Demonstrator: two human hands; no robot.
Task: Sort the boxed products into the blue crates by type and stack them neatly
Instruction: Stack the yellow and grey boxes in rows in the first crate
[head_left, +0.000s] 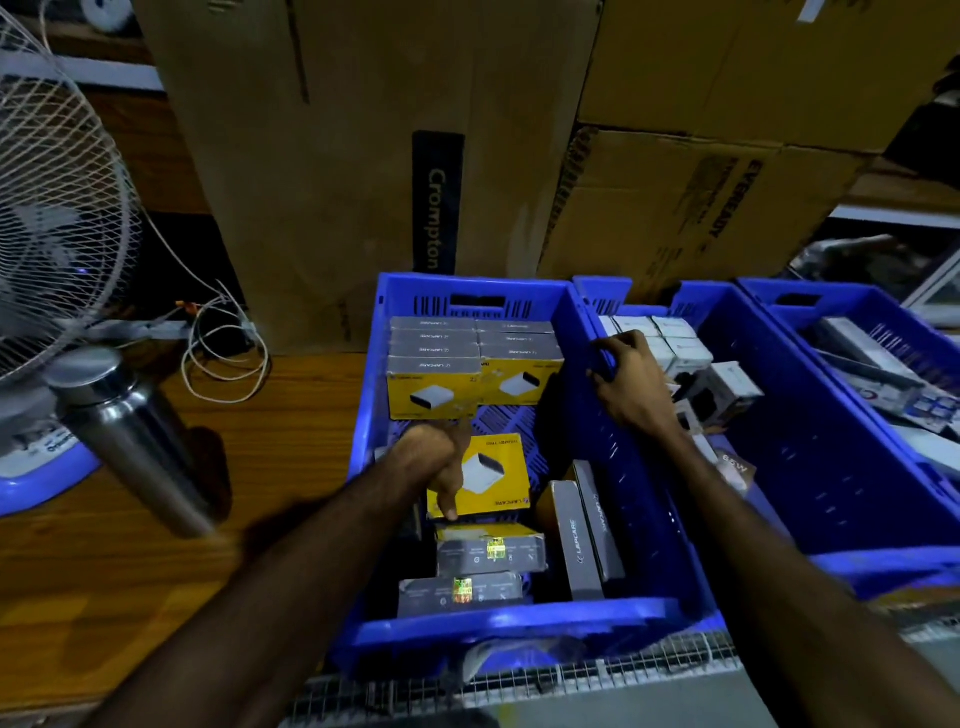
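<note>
My left hand (445, 467) grips a yellow boxed product (496, 475) by its left edge, inside the left blue crate (511, 621). At that crate's far end, yellow and grey boxes (475, 364) stand stacked in two neat columns. Loose grey boxes (488, 553) lie near the crate's front, and two long grey boxes (584, 535) stand on edge to the right. My right hand (626, 382) holds the wall between the left crate and the middle blue crate (841, 561), fingers curled over its rim. White boxes (670, 343) fill the middle crate's far left.
A third blue crate (810, 301) at the right holds mixed packages. A steel bottle (132, 431) and a pedestal fan (57, 197) stand on the wooden table at the left, with white cables (223, 353) behind. Large cardboard cartons (363, 156) wall the back.
</note>
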